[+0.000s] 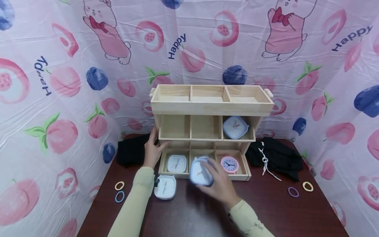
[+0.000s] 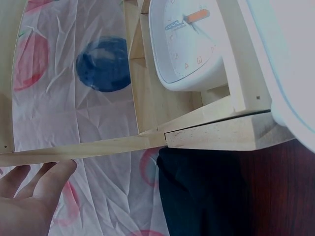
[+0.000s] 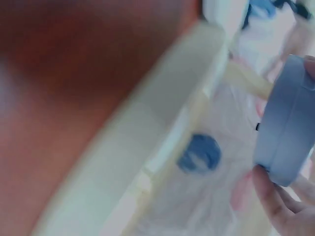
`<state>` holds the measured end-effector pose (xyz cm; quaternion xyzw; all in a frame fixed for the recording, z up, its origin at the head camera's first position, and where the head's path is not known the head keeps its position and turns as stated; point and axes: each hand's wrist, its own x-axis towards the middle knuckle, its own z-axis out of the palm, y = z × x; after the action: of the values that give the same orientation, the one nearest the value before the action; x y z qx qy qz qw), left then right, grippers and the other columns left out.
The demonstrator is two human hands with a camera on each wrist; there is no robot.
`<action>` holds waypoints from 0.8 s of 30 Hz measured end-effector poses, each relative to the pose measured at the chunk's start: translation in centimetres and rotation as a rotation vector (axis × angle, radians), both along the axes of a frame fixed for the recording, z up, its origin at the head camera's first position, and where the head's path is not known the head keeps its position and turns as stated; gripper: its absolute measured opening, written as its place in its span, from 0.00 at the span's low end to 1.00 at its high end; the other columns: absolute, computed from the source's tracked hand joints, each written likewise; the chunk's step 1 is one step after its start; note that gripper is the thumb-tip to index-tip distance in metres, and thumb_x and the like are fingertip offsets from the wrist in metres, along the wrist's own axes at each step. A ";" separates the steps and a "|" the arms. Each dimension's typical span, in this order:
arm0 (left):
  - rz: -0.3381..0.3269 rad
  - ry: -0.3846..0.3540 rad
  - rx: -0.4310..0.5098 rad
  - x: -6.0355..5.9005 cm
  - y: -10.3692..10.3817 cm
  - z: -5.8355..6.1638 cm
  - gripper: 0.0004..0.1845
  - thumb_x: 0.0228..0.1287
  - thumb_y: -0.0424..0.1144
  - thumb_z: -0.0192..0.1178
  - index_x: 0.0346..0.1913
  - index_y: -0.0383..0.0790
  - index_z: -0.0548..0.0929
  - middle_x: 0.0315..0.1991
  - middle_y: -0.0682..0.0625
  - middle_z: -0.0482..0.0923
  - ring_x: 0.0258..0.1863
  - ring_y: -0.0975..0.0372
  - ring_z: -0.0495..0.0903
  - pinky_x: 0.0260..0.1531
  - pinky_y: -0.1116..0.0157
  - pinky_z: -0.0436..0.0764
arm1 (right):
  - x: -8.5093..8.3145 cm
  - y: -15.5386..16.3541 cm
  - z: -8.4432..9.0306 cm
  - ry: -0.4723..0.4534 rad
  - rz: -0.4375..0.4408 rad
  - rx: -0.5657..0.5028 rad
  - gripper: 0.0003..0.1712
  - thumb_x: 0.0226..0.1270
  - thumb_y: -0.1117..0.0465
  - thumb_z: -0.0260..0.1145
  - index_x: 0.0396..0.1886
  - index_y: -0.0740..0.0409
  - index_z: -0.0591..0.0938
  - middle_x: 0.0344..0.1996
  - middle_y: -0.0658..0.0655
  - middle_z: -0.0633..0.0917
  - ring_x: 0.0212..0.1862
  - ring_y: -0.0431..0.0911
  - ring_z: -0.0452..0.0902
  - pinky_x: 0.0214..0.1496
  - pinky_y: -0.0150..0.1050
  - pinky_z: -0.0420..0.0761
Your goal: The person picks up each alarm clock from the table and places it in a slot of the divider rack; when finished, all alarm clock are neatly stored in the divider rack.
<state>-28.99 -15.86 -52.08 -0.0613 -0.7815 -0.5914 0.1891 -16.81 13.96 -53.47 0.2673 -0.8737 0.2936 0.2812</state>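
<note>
Head view: right hand (image 1: 217, 184) grips blue clock (image 1: 201, 171) (blurred); left hand (image 1: 152, 152), fingers straight, touches wooden organizer (image 1: 211, 107).

Pink clock (image 1: 229, 164), black cloth (image 1: 276, 157), hair ties (image 1: 119, 191) — dark table (image 1: 266, 210).
</note>
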 end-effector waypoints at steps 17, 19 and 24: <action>0.015 -0.030 -0.009 0.2 0.2 -0.6 0.54 0.65 0.40 0.77 0.86 0.68 0.56 0.80 0.42 0.70 0.79 0.48 0.71 0.73 0.42 0.77 | -9.5 -0.8 8.5 0.116 -0.192 -0.253 0.37 0.41 0.51 0.92 0.47 0.61 0.83 0.59 0.69 0.84 0.58 0.68 0.83 0.59 0.63 0.84; 0.011 -0.020 0.001 0.1 0.2 -0.5 0.54 0.65 0.40 0.77 0.85 0.68 0.56 0.79 0.41 0.70 0.79 0.48 0.71 0.73 0.42 0.77 | -10.4 -1.1 9.0 0.082 -0.219 -0.244 0.36 0.41 0.50 0.92 0.47 0.60 0.83 0.58 0.68 0.84 0.57 0.67 0.83 0.58 0.61 0.84; 0.004 0.002 0.007 0.0 0.1 -0.2 0.53 0.65 0.39 0.77 0.85 0.68 0.58 0.80 0.42 0.69 0.79 0.47 0.70 0.73 0.38 0.75 | -11.8 -1.7 9.6 0.009 -0.274 -0.176 0.35 0.41 0.49 0.92 0.46 0.56 0.83 0.56 0.65 0.84 0.53 0.67 0.83 0.58 0.61 0.82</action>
<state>-29.02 -15.76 -52.31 -0.0594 -0.7793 -0.5938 0.1912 -28.58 12.24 -43.86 0.1210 -0.8715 0.3268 0.3449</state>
